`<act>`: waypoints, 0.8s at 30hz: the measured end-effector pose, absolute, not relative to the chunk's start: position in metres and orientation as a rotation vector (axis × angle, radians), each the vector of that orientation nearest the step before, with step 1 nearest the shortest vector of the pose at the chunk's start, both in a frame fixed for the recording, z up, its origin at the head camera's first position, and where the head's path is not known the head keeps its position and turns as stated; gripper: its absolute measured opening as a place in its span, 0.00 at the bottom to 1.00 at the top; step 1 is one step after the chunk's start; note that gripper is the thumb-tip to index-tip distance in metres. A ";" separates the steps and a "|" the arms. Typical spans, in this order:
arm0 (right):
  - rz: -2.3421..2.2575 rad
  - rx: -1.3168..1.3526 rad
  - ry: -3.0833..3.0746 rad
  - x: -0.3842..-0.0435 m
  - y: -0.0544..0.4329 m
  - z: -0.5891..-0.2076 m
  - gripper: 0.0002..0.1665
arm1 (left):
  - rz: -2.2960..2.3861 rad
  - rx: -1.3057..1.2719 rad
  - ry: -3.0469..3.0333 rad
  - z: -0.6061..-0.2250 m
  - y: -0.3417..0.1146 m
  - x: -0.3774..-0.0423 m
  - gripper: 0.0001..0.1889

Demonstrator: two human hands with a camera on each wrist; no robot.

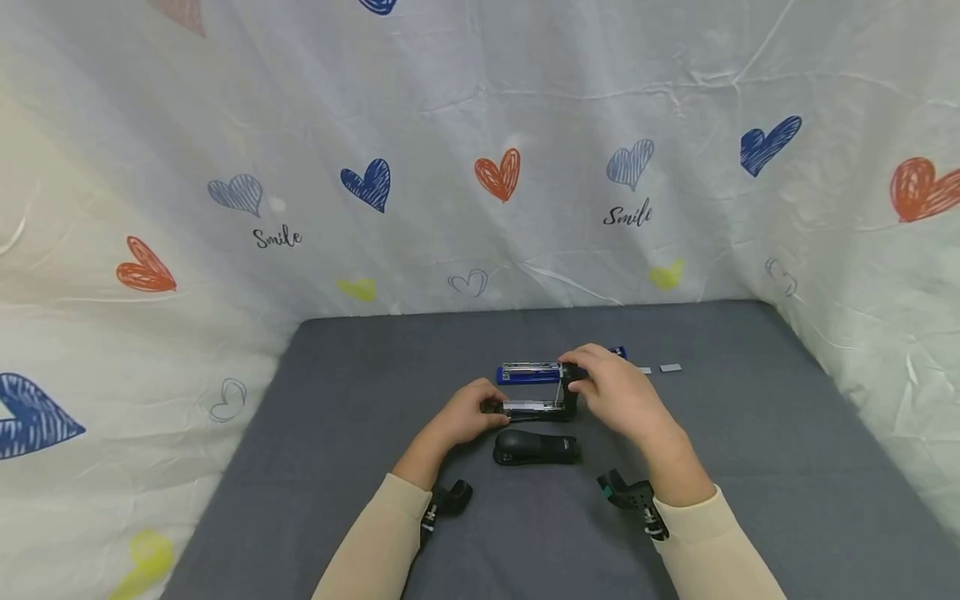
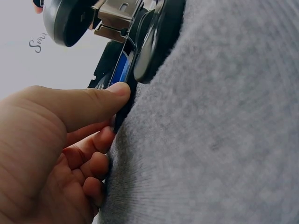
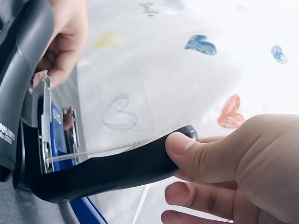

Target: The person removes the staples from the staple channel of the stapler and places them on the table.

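Observation:
A black stapler (image 1: pixel 572 396) is opened wide on the table, its top arm swung up and its metal staple channel (image 1: pixel 534 406) exposed. My left hand (image 1: pixel 465 411) pinches the front end of its base between thumb and fingers. At the hinge side, my right hand (image 1: pixel 621 390) grips the tip of the raised arm (image 3: pixel 121 172), thumb on one side. A thin spring runs from the arm down to the channel in the right wrist view. Whether staples sit in the channel, I cannot tell.
Behind it lies a blue stapler (image 1: pixel 528 377), also opened, partly hidden by my right hand. A second black stapler (image 1: pixel 536 448), closed, lies nearer me. Small staple strips (image 1: pixel 670 367) rest to the right on the grey tabletop (image 1: pixel 360 383). A heart-printed curtain (image 1: pixel 427 242) hangs behind.

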State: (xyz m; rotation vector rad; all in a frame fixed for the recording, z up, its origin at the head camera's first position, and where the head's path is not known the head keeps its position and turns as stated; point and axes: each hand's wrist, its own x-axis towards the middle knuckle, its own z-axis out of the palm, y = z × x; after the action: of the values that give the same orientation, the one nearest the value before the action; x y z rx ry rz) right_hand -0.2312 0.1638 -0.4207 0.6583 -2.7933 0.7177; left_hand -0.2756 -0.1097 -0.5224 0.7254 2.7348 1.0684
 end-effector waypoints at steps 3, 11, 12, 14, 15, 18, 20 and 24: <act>0.755 0.639 -2.815 -0.232 0.168 -0.419 0.23 | 1.067 0.727 2.734 -0.522 -0.110 -0.276 0.16; 0.859 0.576 -2.891 -0.233 0.181 -0.413 0.23 | 1.073 0.705 2.726 -0.525 -0.111 -0.277 0.16; 0.861 0.564 -2.903 -0.233 0.183 -0.413 0.23 | 1.072 0.699 2.726 -0.525 -0.111 -0.277 0.16; 0.848 0.540 -2.927 -0.234 0.187 -0.412 0.23 | 1.074 0.695 2.723 -0.525 -0.111 -0.277 0.16; 0.845 0.529 -2.940 -0.234 0.190 -0.411 0.23 | 1.072 0.693 2.724 -0.525 -0.111 -0.277 0.16; 0.863 0.490 -2.990 -0.234 0.197 -0.410 0.23 | 1.060 0.690 2.731 -0.525 -0.111 -0.278 0.16; 0.884 0.456 -3.028 -0.234 0.201 -0.409 0.24 | 1.054 0.693 2.732 -0.525 -0.111 -0.278 0.16; 0.908 0.375 -3.108 -0.235 0.211 -0.408 0.24 | 1.062 0.696 2.727 -0.523 -0.112 -0.277 0.16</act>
State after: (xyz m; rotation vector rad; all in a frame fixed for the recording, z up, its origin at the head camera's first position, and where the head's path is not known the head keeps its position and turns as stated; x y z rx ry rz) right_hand -0.2351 0.2107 -0.4084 0.3747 -3.1080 0.9083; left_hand -0.2772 -0.1118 -0.5232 0.6962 2.7273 1.0624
